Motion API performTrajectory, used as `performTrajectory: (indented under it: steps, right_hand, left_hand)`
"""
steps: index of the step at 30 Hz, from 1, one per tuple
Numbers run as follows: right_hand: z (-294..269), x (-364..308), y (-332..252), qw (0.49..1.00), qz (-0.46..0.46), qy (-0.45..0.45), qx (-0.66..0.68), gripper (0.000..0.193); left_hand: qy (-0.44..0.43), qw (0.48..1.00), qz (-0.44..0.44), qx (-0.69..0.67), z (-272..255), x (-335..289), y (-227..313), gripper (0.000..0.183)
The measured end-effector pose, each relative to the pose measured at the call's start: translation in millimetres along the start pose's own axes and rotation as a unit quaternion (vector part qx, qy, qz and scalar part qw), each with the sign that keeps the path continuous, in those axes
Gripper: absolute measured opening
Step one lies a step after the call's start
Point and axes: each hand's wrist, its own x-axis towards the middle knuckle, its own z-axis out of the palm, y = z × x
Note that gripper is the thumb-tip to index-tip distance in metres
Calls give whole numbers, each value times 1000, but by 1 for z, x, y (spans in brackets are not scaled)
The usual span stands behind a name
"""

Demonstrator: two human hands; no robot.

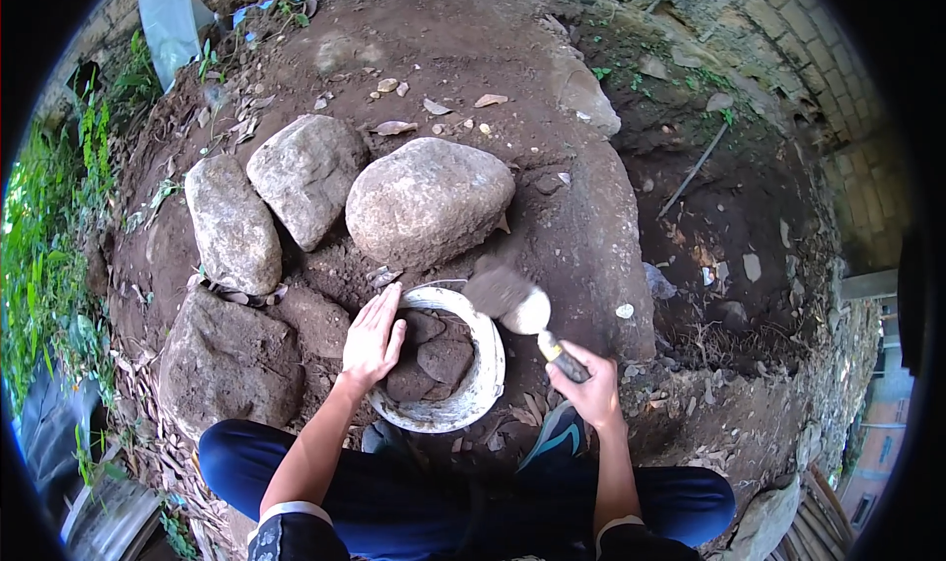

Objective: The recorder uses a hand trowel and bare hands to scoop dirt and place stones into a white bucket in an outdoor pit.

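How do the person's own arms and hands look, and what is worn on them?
Both forearms are bare, and both hands are bare too: no gloves, rings or watch show on the left hand or the right hand. Near the lower edge, each arm comes out of a short dark sleeve with a pale band at its hem, the left sleeve and the right sleeve.

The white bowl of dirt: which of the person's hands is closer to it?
Left. The left hand rests flat on the white bowl's near-left rim. The right hand is just off its right side, holding a trowel above the rim.
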Motion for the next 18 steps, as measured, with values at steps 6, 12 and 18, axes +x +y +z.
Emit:
performTrajectory:
  steps: [6,12,18]
  right_hand:
    - [-3,-4,-18,993,-32,-65,-89,40]
    - [26,17,10,995,54,80,-13,32]
    - [47,43,89,974,170,113,-100,27]
  left_hand:
    - [-8,1000,-11,10,-1,0,3,54]
    - [-23,1000,-6,18,-2,0,1,53]
    - [-23,999,3,23,-1,3,-1,52]
